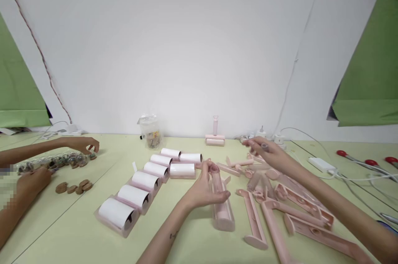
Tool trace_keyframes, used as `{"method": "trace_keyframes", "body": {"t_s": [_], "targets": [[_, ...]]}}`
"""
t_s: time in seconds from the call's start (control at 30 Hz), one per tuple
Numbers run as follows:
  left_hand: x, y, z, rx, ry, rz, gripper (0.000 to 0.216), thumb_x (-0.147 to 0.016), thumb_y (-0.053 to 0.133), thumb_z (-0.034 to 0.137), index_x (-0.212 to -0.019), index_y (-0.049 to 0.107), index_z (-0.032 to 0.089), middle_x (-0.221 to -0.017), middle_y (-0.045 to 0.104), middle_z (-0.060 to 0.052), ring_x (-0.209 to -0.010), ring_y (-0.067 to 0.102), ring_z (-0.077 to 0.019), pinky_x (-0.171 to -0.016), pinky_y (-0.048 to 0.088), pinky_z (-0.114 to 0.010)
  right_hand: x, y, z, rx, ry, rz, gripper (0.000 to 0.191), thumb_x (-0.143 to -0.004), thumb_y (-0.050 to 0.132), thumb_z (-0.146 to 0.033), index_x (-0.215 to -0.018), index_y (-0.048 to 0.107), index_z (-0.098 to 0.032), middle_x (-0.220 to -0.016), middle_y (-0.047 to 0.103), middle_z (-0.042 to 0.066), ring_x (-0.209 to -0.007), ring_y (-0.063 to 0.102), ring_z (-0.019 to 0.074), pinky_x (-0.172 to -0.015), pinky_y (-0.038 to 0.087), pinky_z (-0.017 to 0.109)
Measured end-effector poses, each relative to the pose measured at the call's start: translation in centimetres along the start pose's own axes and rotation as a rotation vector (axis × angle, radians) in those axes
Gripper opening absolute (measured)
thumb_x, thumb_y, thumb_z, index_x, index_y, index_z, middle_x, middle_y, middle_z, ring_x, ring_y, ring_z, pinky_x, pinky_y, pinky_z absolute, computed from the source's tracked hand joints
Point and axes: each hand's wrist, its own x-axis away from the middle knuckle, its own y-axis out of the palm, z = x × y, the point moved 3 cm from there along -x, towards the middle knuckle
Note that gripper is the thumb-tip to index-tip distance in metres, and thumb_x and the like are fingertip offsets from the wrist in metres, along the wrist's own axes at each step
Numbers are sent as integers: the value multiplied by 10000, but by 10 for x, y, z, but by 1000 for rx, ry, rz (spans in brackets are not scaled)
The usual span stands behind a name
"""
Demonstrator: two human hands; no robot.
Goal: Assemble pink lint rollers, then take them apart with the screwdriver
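My left hand (207, 187) is wrapped round a pink lint roller part (223, 216) with a see-through, rounded cover, tilted up off the table. My right hand (264, 152) is raised over the pile of pink parts, its fingers closed round a small greyish tube-like piece (265, 147) whose kind I cannot make out. Beneath it lie several pink handles and roller frames (256, 222), heaped together on the right. To the left of my left hand stand rows of white paper rolls (146, 182) in pink see-through covers.
An assembled pink lint roller (215, 137) stands against the wall. A clear plastic bag (151, 131) sits at the back. On the left, a co-worker's hands (82, 145) are near small glittery items and brown discs (79, 188). White cables, an adapter (321, 165) and red-knobbed rods (371, 162) occupy the right.
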Motion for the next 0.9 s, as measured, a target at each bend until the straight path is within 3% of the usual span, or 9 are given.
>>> {"method": "trace_keyframes", "body": {"t_s": [0.17,0.3,0.4,0.5,0.57,0.63,0.73,0.83,0.9], "targets": [[24,-6,-30,-10,-124,-139,929,-495,755,394,-1206,187,207,-1292,218,-128,-1229,226,-268,-993,250,-386,33,44,-55,-13,-210,-140,387,-726,535,-558,-996,538,-280,-668,591,-2,-572,557,216,-451,392,271],[31,-11,-46,41,-153,-166,956,-537,737,388,-1258,139,198,-1346,175,-133,-1263,176,-255,-1025,207,-395,44,57,-74,-16,-343,-85,107,-815,482,-364,-852,471,-264,-617,569,-16,-547,538,205,-471,346,277],[29,-20,-45,139,-126,-135,946,-550,743,326,-1258,127,205,-1362,172,-131,-1272,167,-231,-1031,203,-380,40,50,-74,-50,-412,-110,119,-836,467,-318,-939,434,-267,-661,582,-33,-560,544,175,-488,356,255],[28,-21,-43,275,-174,-163,953,-549,748,300,-1256,112,239,-1238,389,-115,-1107,430,-235,-897,378,-385,35,44,-71,-51,-417,-139,185,-837,485,-359,-986,435,-262,-642,579,-45,-517,525,162,-463,340,238],[29,-17,-45,338,-216,-101,867,-563,738,321,-1230,190,235,-1087,506,-77,-949,526,-222,-780,441,-353,33,41,-68,-52,-405,-131,193,-845,476,-381,-995,448,-263,-668,600,-39,-518,530,160,-478,348,242],[28,-11,-52,302,-252,17,762,-552,740,340,-1168,311,212,-1045,517,-71,-959,504,-241,-789,422,-353,31,37,-63,-45,-393,-81,205,-846,471,-399,-1003,457,-268,-715,624,-27,-519,538,158,-493,360,250],[26,0,-66,69,-319,167,722,-483,767,331,-1101,415,205,-1086,475,-77,-1070,392,-302,-899,316,-415,31,21,-55,-42,-390,42,242,-826,484,-432,-1004,465,-270,-728,627,-8,-451,509,143,-455,352,251],[25,6,-74,-69,-344,235,786,-474,759,325,-1147,373,203,-1147,427,-89,-1109,333,-306,-946,251,-423,34,-3,-49,-155,-345,179,255,-810,495,-442,-990,471,-263,-783,619,27,-469,536,149,-411,346,244],[26,6,-73,-82,-317,250,942,-429,779,342,-1213,278,190,-1198,373,-106,-1127,309,-294,-962,244,-402,40,-16,-49,-248,-316,271,238,-796,521,-427,-965,481,-263,-861,601,38,-526,571,157,-408,362,235]]}}
